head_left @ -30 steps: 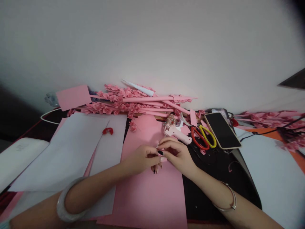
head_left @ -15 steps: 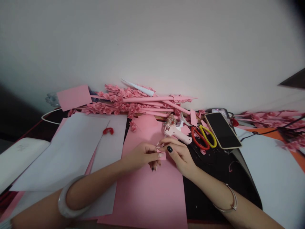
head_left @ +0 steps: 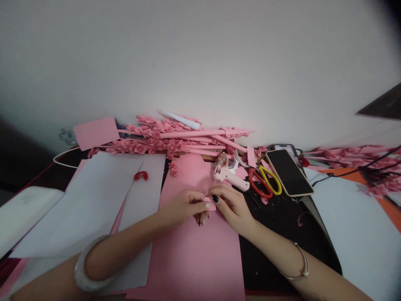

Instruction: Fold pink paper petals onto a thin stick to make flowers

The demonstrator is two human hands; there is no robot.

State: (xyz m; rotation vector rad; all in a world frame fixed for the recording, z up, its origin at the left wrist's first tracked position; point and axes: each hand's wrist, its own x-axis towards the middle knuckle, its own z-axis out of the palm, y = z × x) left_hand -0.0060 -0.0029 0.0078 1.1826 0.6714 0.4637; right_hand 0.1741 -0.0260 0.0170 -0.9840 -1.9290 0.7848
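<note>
My left hand [head_left: 184, 205] and my right hand [head_left: 232, 205] meet over a large pink paper sheet [head_left: 194, 255]. Both pinch a small folded pink paper piece [head_left: 209, 203] between thumb and fingertips, with the other fingers curled. A pale bangle sits on my left wrist and a thin silver one on my right. Just beyond the hands lies a pink glue gun [head_left: 228, 175].
White sheets [head_left: 94, 196] with a small red clip [head_left: 140, 175] lie left. Pink paper flowers and rolled tubes [head_left: 175, 138] pile along the wall. Red and yellow scissors [head_left: 265, 182] and a dark phone [head_left: 288, 171] lie right, with cables and more pink flowers beyond.
The hands stayed together and reworked the small pink piece; the right thumb shifted over it. The view tilted slightly.
</note>
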